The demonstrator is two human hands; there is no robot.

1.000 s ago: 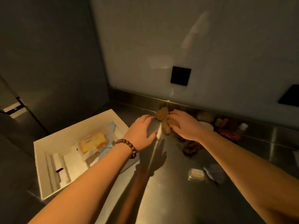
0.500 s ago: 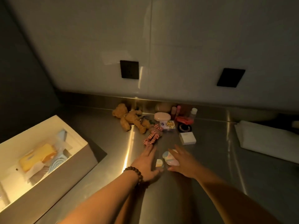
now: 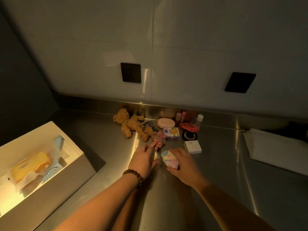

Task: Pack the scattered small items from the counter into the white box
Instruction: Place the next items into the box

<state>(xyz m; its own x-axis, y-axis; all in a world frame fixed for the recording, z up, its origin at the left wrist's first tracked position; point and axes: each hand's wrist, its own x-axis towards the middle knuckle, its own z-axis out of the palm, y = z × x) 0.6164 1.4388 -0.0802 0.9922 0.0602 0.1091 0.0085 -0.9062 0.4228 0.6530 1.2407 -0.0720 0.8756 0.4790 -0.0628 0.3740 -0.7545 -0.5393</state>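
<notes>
White box (image 3: 75,161) sits at the left of the steel counter (image 3: 216,189), lid off, already carrying a yellow packet (image 3: 30,164) and a pale blue item (image 3: 53,170) among white wrappers. Over to the middle of the counter, where both hands are down among the scattered bits! Right hand (image 3: 184,165) has its fingers and thumb curled round a small pastel figure (image 3: 169,159), pink and blue, gripping it close to the surface. Left hand (image 3: 144,161), a bead bracelet (image 3: 133,176) on its wrist, lies just beside it with fingers bent over a small clear packet (image 3: 156,155) with something yellow inside; whether it truly pinches that packet I cannot tell. Just beyond the fingertips lies a red-checked cloth doll (image 3: 157,141). Behind that, two brown teddy bears (image 3: 131,125) sprawl against each other near the back edge. To their right, a pink oval case (image 3: 166,122), a small tissue pack with a yellow cartoon (image 3: 173,132), a round black compact (image 3: 190,135), a white square box (image 3: 192,147), a red packet (image 3: 190,127) and a few little bottles (image 3: 199,120) by the wall. Far right, a folded white cloth (image 3: 275,152) lies well apart.
</notes>
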